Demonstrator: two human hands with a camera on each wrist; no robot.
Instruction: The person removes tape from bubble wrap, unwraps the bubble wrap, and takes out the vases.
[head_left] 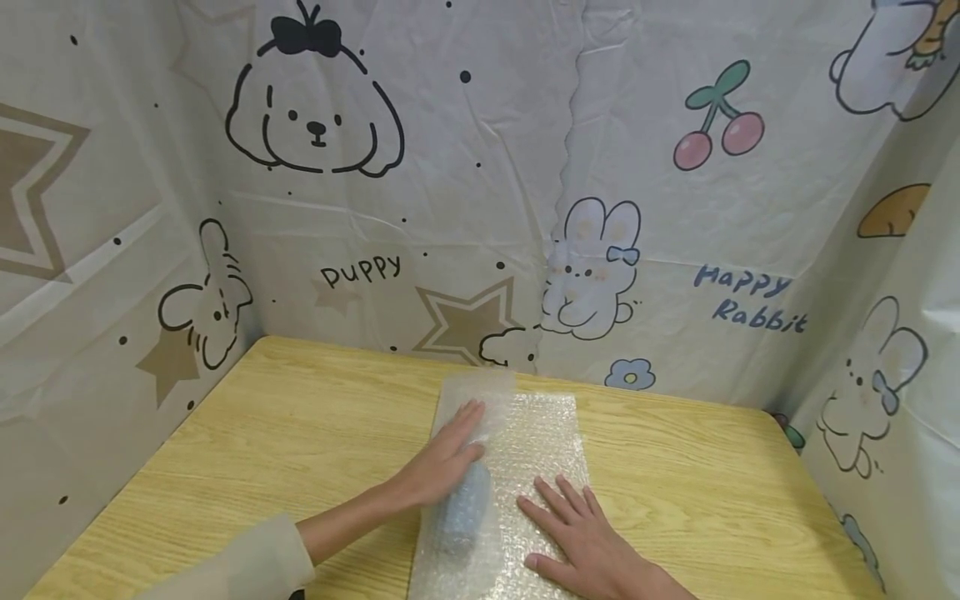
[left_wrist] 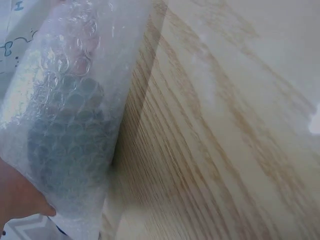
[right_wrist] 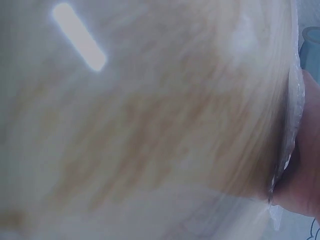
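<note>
A sheet of bubble wrap (head_left: 542, 442) lies lengthwise on the table, its left side folded over a rounded blue container (head_left: 467, 512). Through the wrap in the left wrist view, the container (left_wrist: 70, 150) looks blurred; a round rim of the blue container (right_wrist: 311, 35) shows at the right edge of the right wrist view. Its exact kind is unclear. My left hand (head_left: 438, 465) rests on the folded layer at the container's far end, fingers stretched forward. To the right, my right hand (head_left: 581, 533) lies flat on the single layer of wrap with its fingers spread.
The wood-grain table (head_left: 697, 483) extends on both sides of the wrap. A printed cloth (head_left: 450, 183) with cartoon animals hangs along the back and both sides. A small dark object (head_left: 297, 594) shows at the bottom edge, below the left sleeve (head_left: 247, 562).
</note>
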